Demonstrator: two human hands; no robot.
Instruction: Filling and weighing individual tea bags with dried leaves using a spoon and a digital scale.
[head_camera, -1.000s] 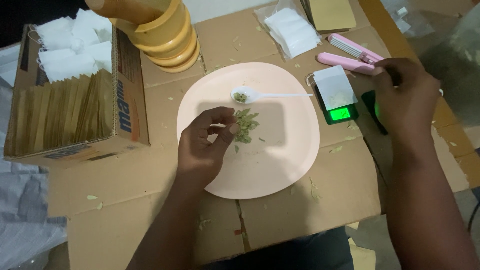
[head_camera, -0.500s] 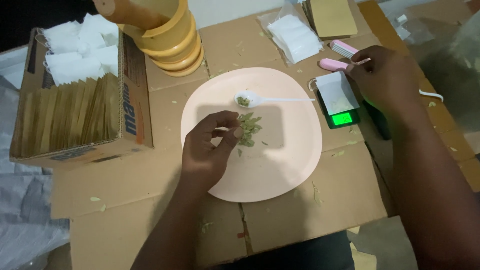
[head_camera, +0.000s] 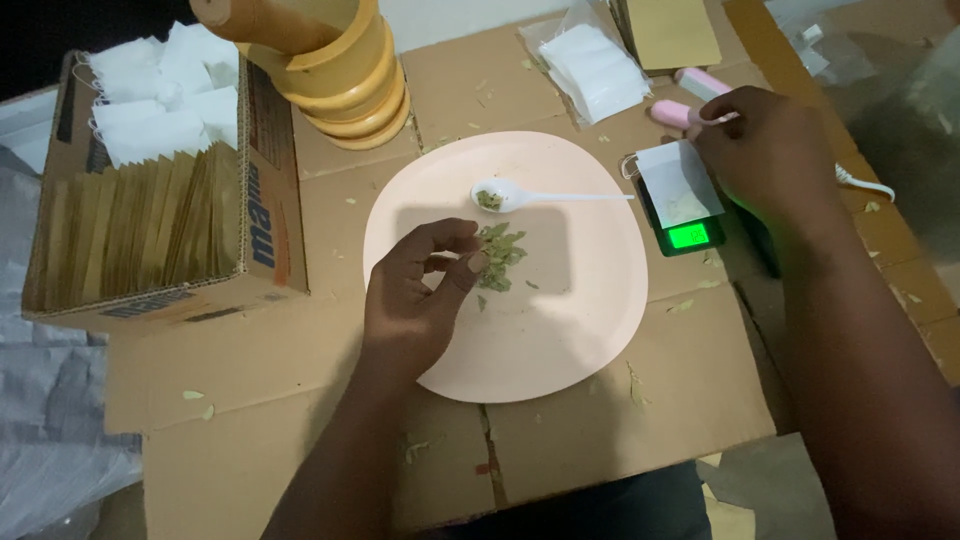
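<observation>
A round peach plate (head_camera: 560, 340) lies on flattened cardboard. A small heap of dried green leaves (head_camera: 502, 258) sits near its middle. My left hand (head_camera: 415, 300) rests over the plate with fingers curled, thumb and forefinger at the edge of the heap; whether they pinch any leaves is unclear. A white plastic spoon (head_camera: 545, 196) with a few leaves in its bowl lies across the plate's far side. My right hand (head_camera: 775, 150) is past the plate, fingertips closed on a pink hand tool (head_camera: 688, 108). A small scale (head_camera: 690, 235) with a lit green display carries a white sachet (head_camera: 675, 180).
A cardboard box (head_camera: 255, 230) at the left holds brown envelopes and white sachets. Stacked yellow containers (head_camera: 350, 85) stand behind the plate. A clear bag of white sachets (head_camera: 595, 65) and brown packets (head_camera: 675, 30) lie at the back. A white cable (head_camera: 868, 184) runs right.
My right hand has moved from beside the scale up and left to the pink tool and closed on it. My left hand has stayed by the leaves.
</observation>
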